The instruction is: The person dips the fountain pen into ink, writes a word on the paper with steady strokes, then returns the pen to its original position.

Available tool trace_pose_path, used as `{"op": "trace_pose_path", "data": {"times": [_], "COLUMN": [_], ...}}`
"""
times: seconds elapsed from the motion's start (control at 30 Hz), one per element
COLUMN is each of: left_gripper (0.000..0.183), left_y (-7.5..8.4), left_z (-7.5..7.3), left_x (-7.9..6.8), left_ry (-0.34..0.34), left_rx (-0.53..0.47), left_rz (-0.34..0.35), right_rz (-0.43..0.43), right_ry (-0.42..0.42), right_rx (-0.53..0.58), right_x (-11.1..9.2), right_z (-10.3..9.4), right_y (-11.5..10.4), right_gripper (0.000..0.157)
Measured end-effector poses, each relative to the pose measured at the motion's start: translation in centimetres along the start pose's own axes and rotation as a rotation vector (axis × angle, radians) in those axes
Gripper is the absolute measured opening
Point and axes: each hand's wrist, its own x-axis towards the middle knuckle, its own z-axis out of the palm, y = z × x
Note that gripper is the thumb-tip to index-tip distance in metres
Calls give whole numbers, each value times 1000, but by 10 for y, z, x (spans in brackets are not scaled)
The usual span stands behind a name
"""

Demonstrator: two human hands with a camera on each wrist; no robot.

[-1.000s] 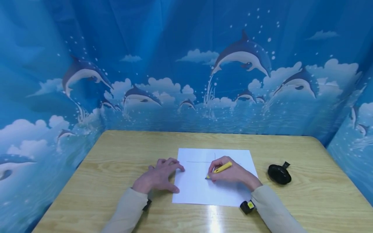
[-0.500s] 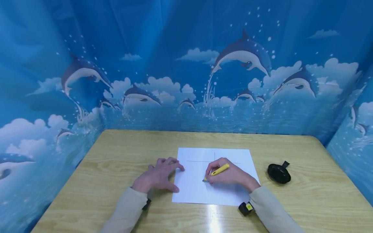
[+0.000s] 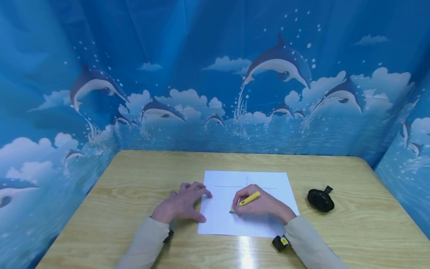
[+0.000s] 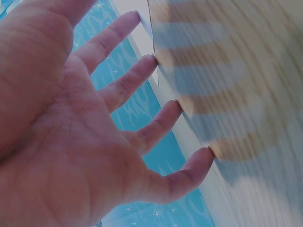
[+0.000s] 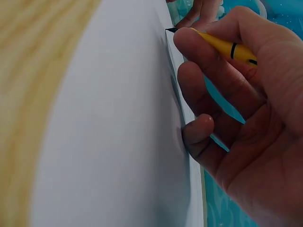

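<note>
A white sheet of paper (image 3: 218, 220) lies on the table, with a thin horizontal line and a short vertical line crossing it near its far edge. My right hand (image 3: 258, 203) pinches a yellow pen (image 3: 250, 198), its dark tip at the paper left of the hand. In the right wrist view the pen (image 5: 222, 45) sits between thumb and index finger, while the other fingers rest along the paper. My left hand (image 3: 183, 203) is spread at the paper's left edge. The left wrist view shows this hand (image 4: 90, 137) with fingertips down on the paper's edge and the wood.
A small black pan-shaped dish (image 3: 320, 200) with a short handle stands right of the paper on the wooden table (image 3: 144, 168). A blue dolphin-print curtain (image 3: 201, 74) hangs behind the table and along both sides.
My right hand has slid left and toward me across the paper with the pen, showing more of the horizontal line. My left hand stays in place.
</note>
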Motion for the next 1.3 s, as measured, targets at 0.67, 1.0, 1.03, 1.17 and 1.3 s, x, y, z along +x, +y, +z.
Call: {"op": "trace_pose_path", "data": {"times": [0.67, 1.0, 1.03, 1.17, 1.3], "left_gripper": [65, 64, 64, 64, 64], "left_y": [1, 1, 1, 1, 0], "left_z": [0, 1, 1, 0, -1], "left_x": [0, 1, 0, 0, 2], "left_ry": [-5, -16, -14, -12, -12], "left_rx": [2, -5, -6, -5, 6], "left_rz": [-20, -23, -22, -23, -18], "right_rz": [-43, -48, -47, -43, -45], "right_ry": [-51, -67, -70, -74, -73], "right_rx": [-42, -68, -72, -72, -68], "right_x": [6, 7, 7, 8, 9], "right_z": [15, 21, 21, 21, 21], "right_y": [-11, -16, -16, -15, -14], "right_gripper": [4, 3, 4, 4, 4]}}
